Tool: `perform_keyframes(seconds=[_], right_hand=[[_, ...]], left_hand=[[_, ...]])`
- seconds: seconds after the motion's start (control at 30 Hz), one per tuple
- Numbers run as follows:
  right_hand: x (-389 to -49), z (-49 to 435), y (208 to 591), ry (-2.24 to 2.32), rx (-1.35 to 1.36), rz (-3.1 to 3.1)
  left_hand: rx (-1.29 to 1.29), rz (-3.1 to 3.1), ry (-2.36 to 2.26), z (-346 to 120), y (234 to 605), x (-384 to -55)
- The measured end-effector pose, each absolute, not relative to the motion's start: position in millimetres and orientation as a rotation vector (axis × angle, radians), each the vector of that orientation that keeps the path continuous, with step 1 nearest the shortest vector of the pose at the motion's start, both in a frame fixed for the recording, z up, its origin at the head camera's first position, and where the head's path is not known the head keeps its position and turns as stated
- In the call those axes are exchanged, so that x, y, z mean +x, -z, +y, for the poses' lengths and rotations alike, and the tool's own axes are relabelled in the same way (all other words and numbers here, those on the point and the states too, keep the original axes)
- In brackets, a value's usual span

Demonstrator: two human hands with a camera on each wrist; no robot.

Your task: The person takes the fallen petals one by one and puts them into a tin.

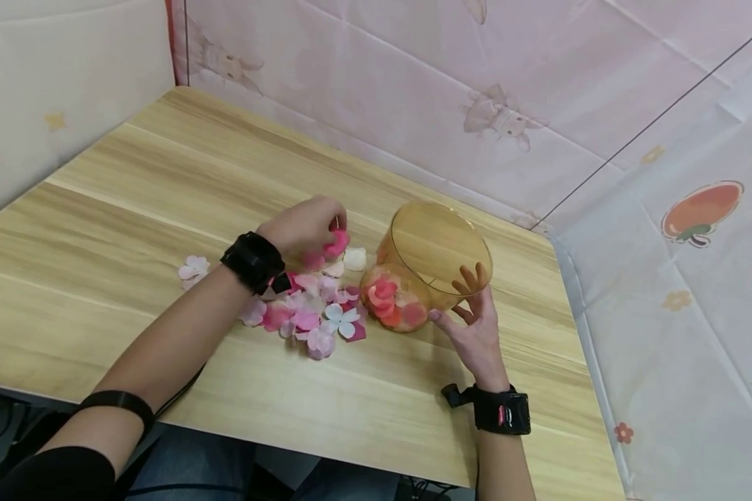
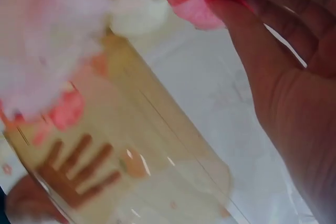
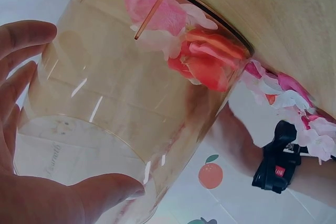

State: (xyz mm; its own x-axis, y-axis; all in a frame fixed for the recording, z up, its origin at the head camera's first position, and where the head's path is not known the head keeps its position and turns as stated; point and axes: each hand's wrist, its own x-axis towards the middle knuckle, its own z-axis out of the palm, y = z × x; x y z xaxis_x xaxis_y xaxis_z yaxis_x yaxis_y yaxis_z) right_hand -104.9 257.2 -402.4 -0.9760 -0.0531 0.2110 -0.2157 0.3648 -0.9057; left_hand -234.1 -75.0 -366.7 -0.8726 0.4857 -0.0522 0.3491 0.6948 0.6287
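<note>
An amber see-through cylindrical container (image 1: 439,240) leans on the table, its round mouth tilted toward the right. My right hand (image 1: 476,341) holds it from the right, thumb on the near side and fingers spread around the far side, seen through the wall. Coral and pale pink petals (image 3: 210,61) lie inside at its lower end. To the left, my left hand (image 1: 307,224) pinches a bright pink petal (image 2: 197,6) between thumb and fingers, just above the loose petals. That pile of pink, white and magenta petals (image 1: 307,309) spreads between my left forearm and the container.
One pale petal cluster (image 1: 194,268) sits apart, left of my left forearm. The wood-grain table (image 1: 131,229) is bordered by printed cloth walls (image 1: 376,90) at the back and both sides. Black bands with cameras (image 1: 503,410) are strapped to my wrists.
</note>
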Motion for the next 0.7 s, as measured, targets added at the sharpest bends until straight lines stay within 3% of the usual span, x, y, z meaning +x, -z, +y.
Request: perform_keyframes(seconds=[0.37,0.7], right_hand=[[-105.0,257.5,401.1,-1.664,0.254,-2.478],[-104.9,258.1,400.7,-1.654,0.250,-2.483]], left_hand=[[0.755,2.762,-1.397,-70.8,310.5,-218.5],[0.786,2.590,-1.735,-61.1,301.6,-208.8]])
